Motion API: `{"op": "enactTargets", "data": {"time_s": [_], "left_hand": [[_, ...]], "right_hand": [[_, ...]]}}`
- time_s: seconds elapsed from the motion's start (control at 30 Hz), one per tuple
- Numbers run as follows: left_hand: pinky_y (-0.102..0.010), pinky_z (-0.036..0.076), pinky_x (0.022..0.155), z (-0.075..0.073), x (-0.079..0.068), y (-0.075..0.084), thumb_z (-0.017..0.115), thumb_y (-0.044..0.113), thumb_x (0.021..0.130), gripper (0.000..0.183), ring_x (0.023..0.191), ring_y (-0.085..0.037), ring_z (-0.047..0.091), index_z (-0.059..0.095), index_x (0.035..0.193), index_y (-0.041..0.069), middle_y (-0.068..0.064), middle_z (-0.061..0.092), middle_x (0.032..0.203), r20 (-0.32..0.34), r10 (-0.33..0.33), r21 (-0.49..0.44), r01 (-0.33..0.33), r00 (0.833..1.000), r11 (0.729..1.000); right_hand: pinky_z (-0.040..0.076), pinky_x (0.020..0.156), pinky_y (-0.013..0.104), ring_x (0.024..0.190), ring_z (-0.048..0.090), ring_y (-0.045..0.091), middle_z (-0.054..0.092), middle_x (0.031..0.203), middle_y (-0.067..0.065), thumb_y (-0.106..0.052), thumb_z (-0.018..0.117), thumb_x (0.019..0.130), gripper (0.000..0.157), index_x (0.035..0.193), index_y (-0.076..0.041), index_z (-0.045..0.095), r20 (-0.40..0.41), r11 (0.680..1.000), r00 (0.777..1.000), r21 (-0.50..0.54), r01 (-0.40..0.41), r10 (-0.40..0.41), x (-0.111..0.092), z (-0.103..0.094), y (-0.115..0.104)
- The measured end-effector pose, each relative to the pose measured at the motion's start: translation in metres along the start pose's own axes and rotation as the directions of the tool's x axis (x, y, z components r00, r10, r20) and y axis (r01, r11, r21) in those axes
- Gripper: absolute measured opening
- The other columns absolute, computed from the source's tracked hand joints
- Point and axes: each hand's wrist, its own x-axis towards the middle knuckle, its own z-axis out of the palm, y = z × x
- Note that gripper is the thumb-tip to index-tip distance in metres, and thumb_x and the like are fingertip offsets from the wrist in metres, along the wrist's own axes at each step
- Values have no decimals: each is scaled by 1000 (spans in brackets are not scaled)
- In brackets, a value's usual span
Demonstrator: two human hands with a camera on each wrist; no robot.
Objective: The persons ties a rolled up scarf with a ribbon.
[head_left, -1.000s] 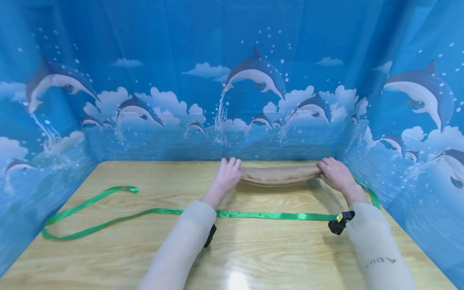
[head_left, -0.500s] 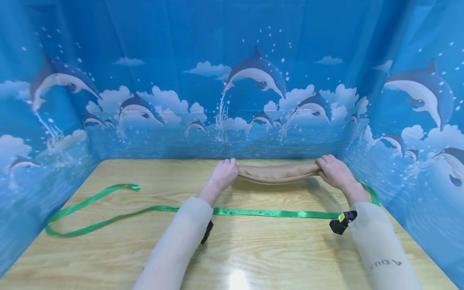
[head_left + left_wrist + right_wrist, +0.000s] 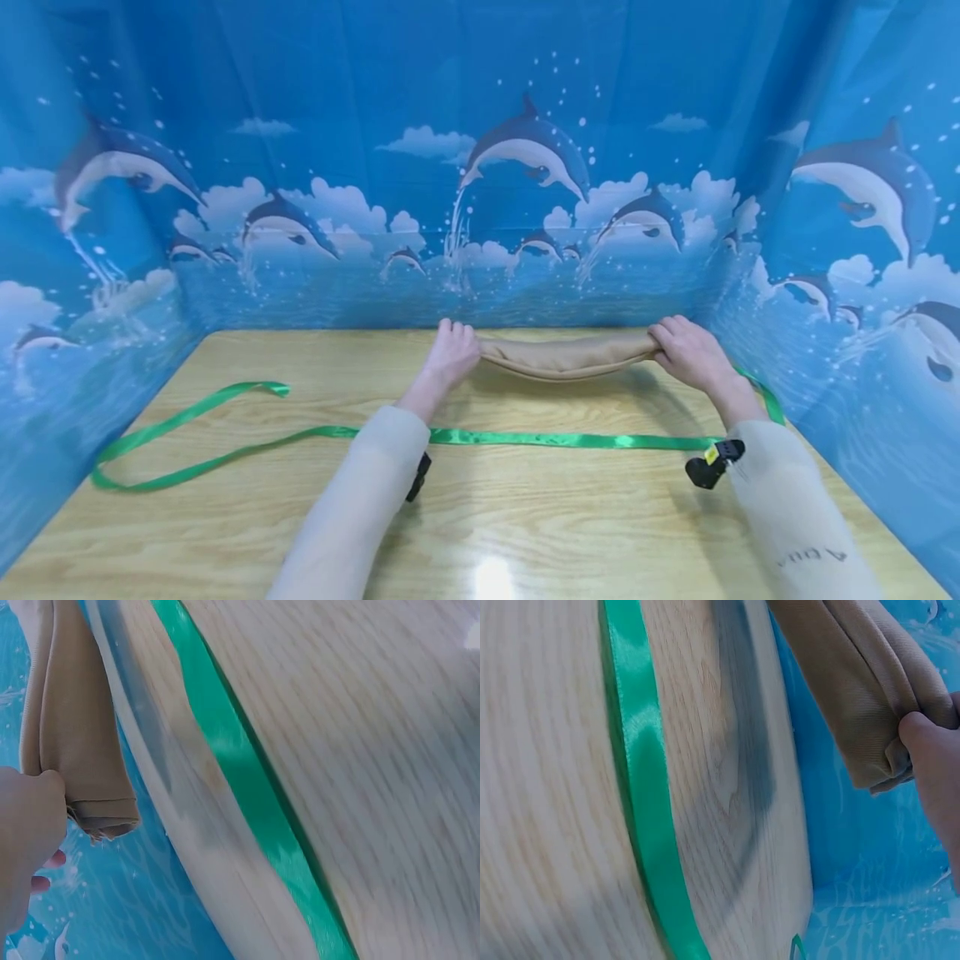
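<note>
A folded tan cloth (image 3: 566,355) is held up by both hands over the far part of the table, sagging a little in the middle. My left hand (image 3: 452,350) grips its left end. My right hand (image 3: 690,350) grips the right end. In the left wrist view the cloth (image 3: 86,727) has a seam along one edge and a frayed corner, with the left hand's thumb (image 3: 51,791) pressed on it. Layered folds of the cloth (image 3: 862,690) show in the right wrist view, pinched under the right thumb (image 3: 915,731).
A long green ribbon (image 3: 540,439) runs across the wooden table (image 3: 570,517) on the near side of the cloth. It loops back at the left and bends away at the far right. A blue dolphin-print curtain (image 3: 360,292) surrounds the table's back and sides.
My left hand has shifted left, and the cloth's left end has gone with it, so more of the cloth shows between the hands. The right hand has stayed nearly still. The ribbon lies as before.
</note>
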Motion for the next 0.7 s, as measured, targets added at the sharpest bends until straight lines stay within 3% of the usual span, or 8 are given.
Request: {"op": "enactTargets", "data": {"time_s": [0.33, 0.53, 0.7], "left_hand": [[-43, 41, 89, 6, -12, -25, 46, 10, 95, 22, 91, -25, 55, 66, 101, 6, -8, 60, 95, -81, 22, -8, -22, 996, 1000], [-40, 42, 82, 8, -22, -35, 49, 11, 94, 18, 84, -22, 54, 66, 96, 8, -6, 59, 89, -148, 36, -10, -38, 988, 999], [-39, 43, 81, 12, -30, -40, 53, 12, 93, 15, 82, -22, 53, 66, 97, 8, -6, 58, 88, -136, 56, -33, -61, 989, 998]], "right_hand": [[45, 64, 44, 77, 53, 33, 57, 87, 16, -4, 78, 66, 33, 93, 2, 60, -118, 995, 988, -5, 98, -98, 8, -5, -10], [47, 69, 47, 82, 55, 35, 58, 91, 19, -4, 81, 63, 38, 94, 3, 61, -142, 995, 985, 9, 98, -96, 12, -8, -18], [46, 71, 49, 85, 56, 37, 61, 91, 19, -2, 80, 61, 37, 93, 4, 62, -193, 996, 979, 51, 79, -68, 16, -9, -26]]}}
